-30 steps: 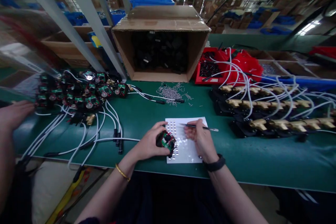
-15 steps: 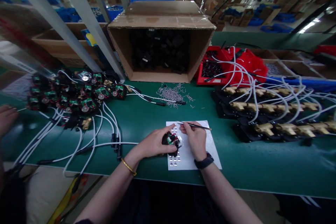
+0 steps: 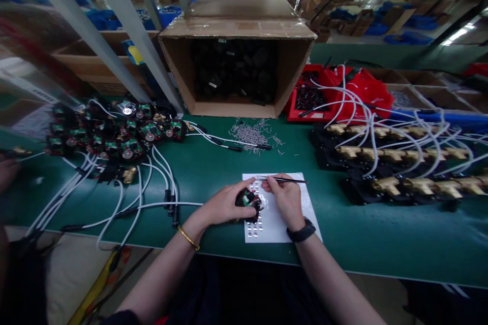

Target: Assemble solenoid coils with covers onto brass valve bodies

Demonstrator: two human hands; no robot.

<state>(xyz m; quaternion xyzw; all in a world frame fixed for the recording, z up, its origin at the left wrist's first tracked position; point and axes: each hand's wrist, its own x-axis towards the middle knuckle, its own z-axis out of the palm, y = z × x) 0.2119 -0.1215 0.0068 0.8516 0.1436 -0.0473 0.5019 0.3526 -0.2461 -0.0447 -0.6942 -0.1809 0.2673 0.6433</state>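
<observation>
My left hand (image 3: pixel 223 203) is closed round a black round housing with a circuit board (image 3: pixel 249 200), its green board and red wires facing up. Its outstretched index finger reaches the top of a white sheet (image 3: pixel 282 228) bearing rows of small clear round dots (image 3: pixel 252 229). The housing is over the left part of this sheet. In my right hand (image 3: pixel 284 195), pinched between thumb and fingers, is a slim dark tool with a silvery tip (image 3: pixel 292 180), perhaps tweezers. The tip points left toward the top dots, close to my left index finger. Whether it grips a dot is too small to tell.
Behind the sheet lies a pile of small metal pins (image 3: pixel 251 134), before an open carton (image 3: pixel 236 109) of black parts. Wired circuit-board housings (image 3: pixel 125 147) crowd the left. Brass fittings (image 3: pixel 415 155) with white cables and a red bin (image 3: pixel 295 114) stand right. Another person's hand (image 3: pixel 7 170) shows far left.
The view has shifted slightly. Both my hands keep their holds over the sheet, with the tool's tip still by the top dots. The other person's hand at far left has moved slightly.
</observation>
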